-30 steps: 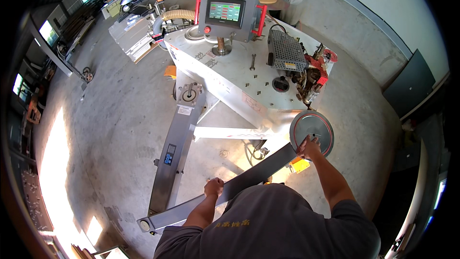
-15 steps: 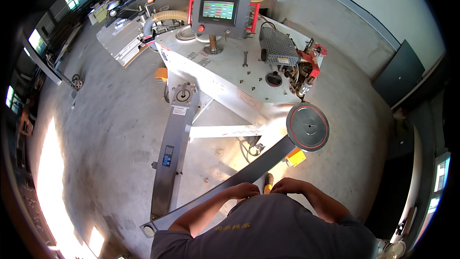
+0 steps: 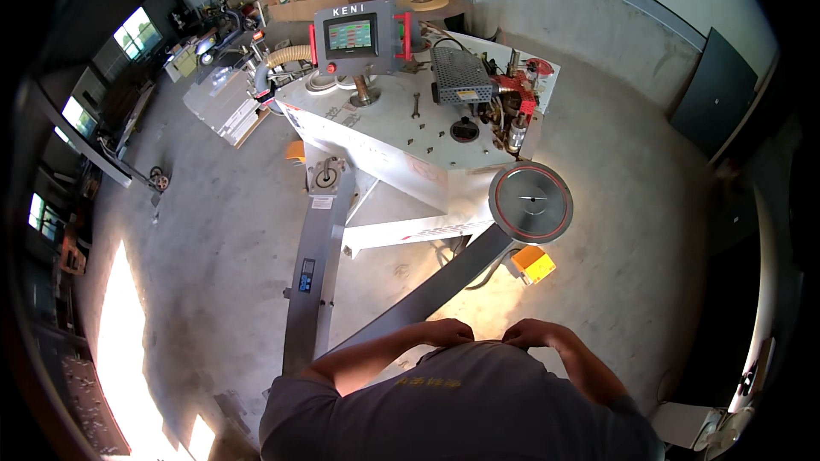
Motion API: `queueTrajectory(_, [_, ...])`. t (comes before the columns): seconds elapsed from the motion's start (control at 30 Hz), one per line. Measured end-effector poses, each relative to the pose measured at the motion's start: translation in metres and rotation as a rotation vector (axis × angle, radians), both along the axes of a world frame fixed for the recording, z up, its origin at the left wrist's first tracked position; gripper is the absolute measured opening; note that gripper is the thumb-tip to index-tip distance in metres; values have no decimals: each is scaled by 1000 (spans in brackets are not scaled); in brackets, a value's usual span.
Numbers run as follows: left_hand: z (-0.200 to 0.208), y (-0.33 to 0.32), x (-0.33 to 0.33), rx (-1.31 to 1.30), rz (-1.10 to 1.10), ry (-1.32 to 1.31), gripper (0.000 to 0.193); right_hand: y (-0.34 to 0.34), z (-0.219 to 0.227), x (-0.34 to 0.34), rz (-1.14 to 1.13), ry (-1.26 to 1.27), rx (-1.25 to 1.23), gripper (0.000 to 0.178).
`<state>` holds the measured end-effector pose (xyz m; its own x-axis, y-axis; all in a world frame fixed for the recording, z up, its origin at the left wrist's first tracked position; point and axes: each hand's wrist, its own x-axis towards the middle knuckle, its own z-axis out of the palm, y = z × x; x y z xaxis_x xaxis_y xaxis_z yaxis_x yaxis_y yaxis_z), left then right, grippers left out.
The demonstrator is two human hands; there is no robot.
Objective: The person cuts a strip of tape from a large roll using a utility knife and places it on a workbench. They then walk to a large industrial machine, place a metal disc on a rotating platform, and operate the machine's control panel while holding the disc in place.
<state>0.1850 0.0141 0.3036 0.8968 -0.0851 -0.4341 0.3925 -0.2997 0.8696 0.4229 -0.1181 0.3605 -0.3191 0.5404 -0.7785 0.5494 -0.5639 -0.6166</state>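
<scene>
My left hand (image 3: 450,332) and my right hand (image 3: 529,333) are both drawn in close to my waist, a small gap between them. Backs and knuckles show, but the front of my grey shirt (image 3: 465,397) covers the fingers, so whether they grip anything is hidden. Beyond my left forearm runs a dark grey machine arm (image 3: 431,286) with a round black disc (image 3: 531,202) ringed in red at its far end. A yellow foot pedal (image 3: 535,265) lies on the floor past my right hand.
A white machine table (image 3: 376,141) stands ahead with a control screen (image 3: 352,37), a spanner (image 3: 416,105), a perforated metal cover (image 3: 461,75) and red-framed mechanisms (image 3: 521,94). A second grey arm (image 3: 313,277) reaches toward me at left. A dark panel (image 3: 714,91) leans on the right wall.
My hands have drawn slightly apart, the right one shifting right. My view has turned, and the shoe seen between my hands has gone out of sight.
</scene>
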Motion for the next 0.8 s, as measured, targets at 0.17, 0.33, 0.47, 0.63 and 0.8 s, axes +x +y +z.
queueTrajectory(0.17, [13,-52,55,110,-176,43,37,-66,-15,19,-149,86,121,35])
queueTrajectory(0.33, [6,-112,96,57,-103,31,35,-144,-25,50,-368,142,147,35])
queueTrajectory(0.47, [-3,-154,131,36,135,-6,31,-217,-19,82,-577,212,114,30])
queueTrajectory(0.63, [28,-183,215,-235,-96,14,33,-311,-53,114,-732,204,177,27])
queueTrajectory(0.8, [-5,-247,293,-1,-637,-116,35,-335,-6,110,-737,-380,578,22])
